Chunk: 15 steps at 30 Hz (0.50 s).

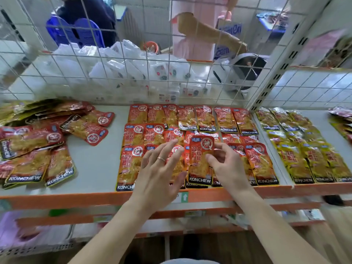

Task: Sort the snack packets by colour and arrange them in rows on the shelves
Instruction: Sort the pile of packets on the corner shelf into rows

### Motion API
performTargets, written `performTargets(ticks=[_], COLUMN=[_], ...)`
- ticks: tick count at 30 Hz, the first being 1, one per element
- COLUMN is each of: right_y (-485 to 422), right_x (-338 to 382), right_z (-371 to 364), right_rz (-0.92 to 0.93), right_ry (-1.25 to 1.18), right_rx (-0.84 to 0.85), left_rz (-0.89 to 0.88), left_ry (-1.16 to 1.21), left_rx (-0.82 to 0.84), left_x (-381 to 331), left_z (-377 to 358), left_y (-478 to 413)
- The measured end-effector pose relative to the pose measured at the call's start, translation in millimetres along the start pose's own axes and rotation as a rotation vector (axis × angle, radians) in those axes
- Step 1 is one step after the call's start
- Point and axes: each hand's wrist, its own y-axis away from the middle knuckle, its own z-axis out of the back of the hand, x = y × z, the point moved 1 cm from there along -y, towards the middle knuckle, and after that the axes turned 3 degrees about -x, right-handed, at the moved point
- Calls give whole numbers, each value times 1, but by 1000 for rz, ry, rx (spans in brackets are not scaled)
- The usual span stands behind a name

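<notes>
Orange-red packet [199, 164] pinched upright in right hand [226, 164].
Left hand [160, 178] flat, fingers spread, over sorted orange-red rows [226, 119].

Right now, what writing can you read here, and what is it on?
"KONCHEW": bottom band of the red packet in the right hand.
"KONCHEW": packets in rows and loose packets at left.
Chinese characters on the packets and blue lettering on the box at the back: too blurred to read.

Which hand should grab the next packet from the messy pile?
The left hand: it is open, empty, and nearer the messy pile. The right hand is pinching a red packet.
</notes>
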Motion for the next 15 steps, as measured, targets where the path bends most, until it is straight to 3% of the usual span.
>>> performTargets(ticks=[15], right_y=[-10], right_x=[-26], right_z=[-2], right_rz=[305], right_ry=[591], right_rx=[-23], left_rz=[-13], left_ry=[-54], left_rx=[128], left_x=[-6], left_z=[-14], left_y=[-11])
